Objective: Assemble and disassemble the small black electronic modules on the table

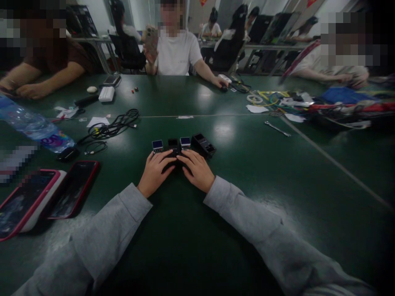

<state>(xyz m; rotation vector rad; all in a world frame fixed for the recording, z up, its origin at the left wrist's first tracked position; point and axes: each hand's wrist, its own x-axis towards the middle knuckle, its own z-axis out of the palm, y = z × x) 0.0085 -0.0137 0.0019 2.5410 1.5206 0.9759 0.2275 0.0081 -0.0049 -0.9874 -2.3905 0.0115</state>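
Note:
My left hand (156, 172) and my right hand (197, 169) meet over a row of small electronic devices with screens. Between them is a black device (173, 144); the thumbs and index fingers of both hands close around its near part, which they partly hide. The other left fingers touch a small device with a pale-framed screen (157, 145). Under the right fingers lies a similar pale-framed device (185, 142). Just beyond the right hand, a larger black device (203, 145) lies at an angle, not held.
On the left lie a red-edged phone (75, 189), a pink-edged phone (27, 201), a water bottle (37, 125) and a coiled black cable (114, 125). A wrench (277, 128) and a heap of wires (308, 100) lie right. People sit across the green table (277, 176).

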